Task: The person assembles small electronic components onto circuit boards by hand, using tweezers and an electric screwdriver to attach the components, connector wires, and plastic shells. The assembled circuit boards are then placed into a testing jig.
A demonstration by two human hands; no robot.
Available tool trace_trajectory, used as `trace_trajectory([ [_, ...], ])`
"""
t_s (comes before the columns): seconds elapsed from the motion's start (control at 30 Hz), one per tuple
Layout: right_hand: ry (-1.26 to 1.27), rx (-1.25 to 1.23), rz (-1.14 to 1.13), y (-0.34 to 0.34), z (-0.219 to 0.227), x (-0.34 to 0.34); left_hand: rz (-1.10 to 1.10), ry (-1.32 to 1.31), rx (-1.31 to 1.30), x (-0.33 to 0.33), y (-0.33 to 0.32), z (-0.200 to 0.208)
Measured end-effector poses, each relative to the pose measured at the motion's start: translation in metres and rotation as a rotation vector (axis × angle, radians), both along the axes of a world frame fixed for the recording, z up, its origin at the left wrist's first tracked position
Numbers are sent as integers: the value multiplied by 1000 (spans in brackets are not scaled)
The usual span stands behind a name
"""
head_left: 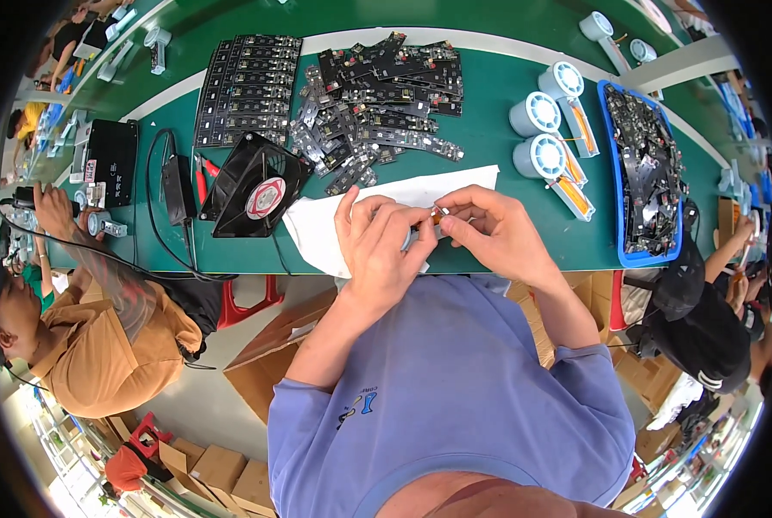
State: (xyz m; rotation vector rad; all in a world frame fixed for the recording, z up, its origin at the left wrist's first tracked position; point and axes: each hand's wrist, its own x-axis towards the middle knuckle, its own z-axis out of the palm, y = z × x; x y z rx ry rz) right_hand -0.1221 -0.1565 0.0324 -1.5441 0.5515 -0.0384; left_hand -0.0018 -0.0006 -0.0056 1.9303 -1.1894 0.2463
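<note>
Both my hands meet over a white sheet (321,226) at the near edge of the green table. Between their fingertips is a small part (438,213) with orange and whitish areas, too small to name. My left hand (379,237) has thumb and index finger closed at its left side. From the right, my right hand (494,231) pinches it with thumb and bent fingers. Just beyond the sheet lies a loose heap of black circuit boards (386,95). A black square cooling fan (256,192) stands left of the sheet.
Flat rows of circuit boards (246,91) lie at the far left. Several light-blue round-headed devices (541,157) stand right of my hands, beside a blue tray (620,186) of boards. A black power adapter (177,188) trails cables. Co-workers sit on both sides.
</note>
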Motion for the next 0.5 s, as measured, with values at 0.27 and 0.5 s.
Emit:
trace_trajectory([
  [0.27,-28,44,-104,5,0,1,-2,-126,36,1,2,-3],
  [0.5,-22,-78,-25,4,-2,-1,10,-230,38,1,2,-10],
])
